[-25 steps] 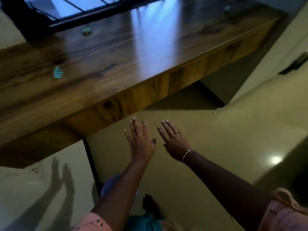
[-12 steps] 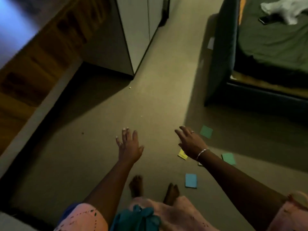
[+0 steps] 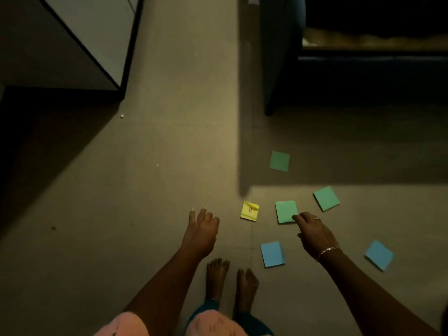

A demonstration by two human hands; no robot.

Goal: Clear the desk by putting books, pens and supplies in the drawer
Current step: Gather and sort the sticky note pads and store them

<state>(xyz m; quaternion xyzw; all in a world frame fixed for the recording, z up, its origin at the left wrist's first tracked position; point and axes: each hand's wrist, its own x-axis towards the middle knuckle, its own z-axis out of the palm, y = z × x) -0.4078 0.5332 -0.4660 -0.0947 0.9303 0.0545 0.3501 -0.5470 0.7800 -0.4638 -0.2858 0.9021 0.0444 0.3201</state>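
On the floor (image 3: 169, 154): square paper notes lie scattered flat in front of my bare feet (image 3: 215, 275), namely a yellow square paper note with a turned-up corner (image 3: 250, 211), a middle green square paper note (image 3: 286, 211), a right-side green square paper note (image 3: 326, 198), a far green square paper note in shadow (image 3: 279, 161), a near blue square paper note (image 3: 272, 254) and an outer blue square paper note (image 3: 379, 255).
What changed: a second ago I was looking at the glossy wooden counter with both palms held out. Since then my view has swung down and round to the floor, and the counter is out of view.
Right hand (image 3: 312, 231): loosely bent and holding nothing. It has come down to the middle green note, forefinger at its lower right corner. I cannot tell whether it touches yet.
Left hand (image 3: 201, 229): fingers spread and relaxed, empty, well apart from the yellow note.
Surroundings: a white cabinet (image 3: 97, 32) stands far left and a dark bed frame (image 3: 281, 57) far right.
Meaning for the task: I judge the counter looked done and that these fallen supplies are what is left. None has been picked up, and the drawer is not in sight.
Next: probably pinch the middle green note by its corner, then gather its neighbours.
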